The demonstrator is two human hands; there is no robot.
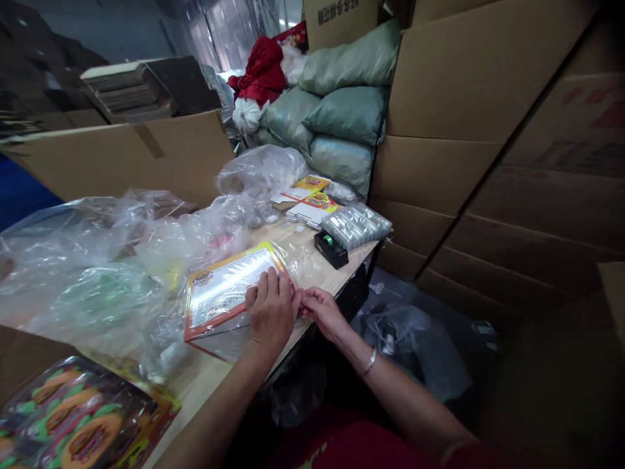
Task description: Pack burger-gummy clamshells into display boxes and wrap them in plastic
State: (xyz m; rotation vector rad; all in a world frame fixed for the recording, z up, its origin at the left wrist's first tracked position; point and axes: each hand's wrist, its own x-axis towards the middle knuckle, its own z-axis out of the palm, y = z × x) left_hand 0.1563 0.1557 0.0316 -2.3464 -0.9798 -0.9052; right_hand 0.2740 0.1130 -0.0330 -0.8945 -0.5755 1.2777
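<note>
A display box (pixel 229 293) with a white, red and yellow top lies on the wooden table, wrapped in shiny clear plastic. My left hand (pixel 271 309) grips its right part, the bent fingers on the top face and the thumb at the side edge. Close against that thumb, my right hand (pixel 322 312) is pinched at the box's right end. Clear plastic wrap (pixel 299 318) shows around those fingertips, but exactly what they pinch is small and partly hidden. Beyond the hands sits a black tape dispenser (pixel 332 250) with a green core.
Loose clear plastic bags (pixel 107 286) cover the table's left side. Flat printed cartons (pixel 312 208) and a tray of clear plastic packs (pixel 359 225) lie at the far end. Packaged burger-design items (pixel 68 417) fill the lower left. Tall cardboard boxes (pixel 449 78) stand at right; stuffed sacks (pixel 346 114) behind.
</note>
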